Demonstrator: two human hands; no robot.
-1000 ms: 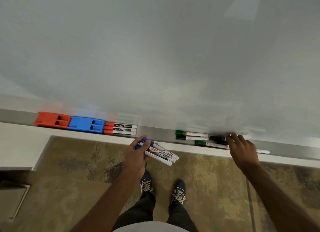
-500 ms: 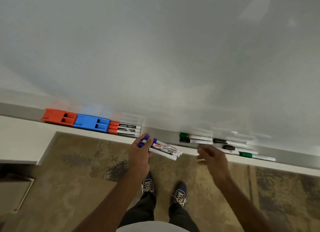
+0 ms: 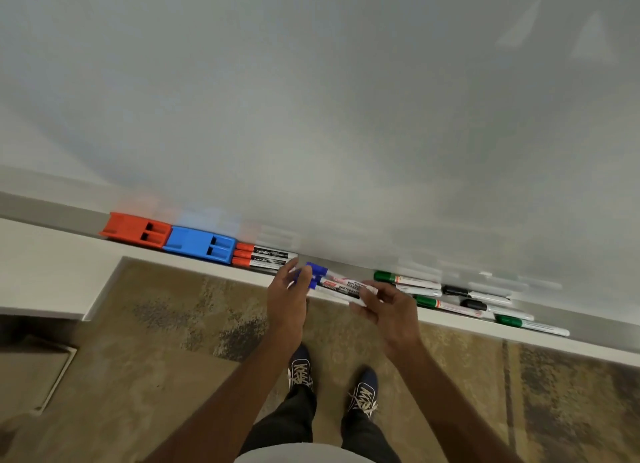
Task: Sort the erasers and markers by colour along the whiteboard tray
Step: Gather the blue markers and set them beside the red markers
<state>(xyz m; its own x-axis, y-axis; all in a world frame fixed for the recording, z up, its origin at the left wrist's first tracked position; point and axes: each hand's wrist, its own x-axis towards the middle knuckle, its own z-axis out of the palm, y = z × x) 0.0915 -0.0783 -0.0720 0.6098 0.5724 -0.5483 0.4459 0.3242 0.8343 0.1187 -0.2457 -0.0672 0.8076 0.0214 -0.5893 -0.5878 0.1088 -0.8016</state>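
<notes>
A bundle of blue-capped markers (image 3: 337, 283) hangs just above the whiteboard tray (image 3: 588, 333). My left hand (image 3: 287, 300) holds their capped ends. My right hand (image 3: 388, 307) pinches their white barrels at the other end. On the tray's left lie a red eraser (image 3: 133, 228) and a blue eraser (image 3: 194, 243) side by side, then three red-capped markers (image 3: 263, 257). Green-capped markers (image 3: 405, 280) and black-capped markers (image 3: 476, 294) lie mixed on the tray to the right.
The whiteboard (image 3: 311, 99) fills the upper view. A white ledge (image 3: 52, 272) juts out at lower left. Below is mottled brown floor, with my shoes (image 3: 332, 383) close to the tray.
My right hand left the green and black markers and came leftward; it now pinches the barrels of the blue markers that my left hand holds.
</notes>
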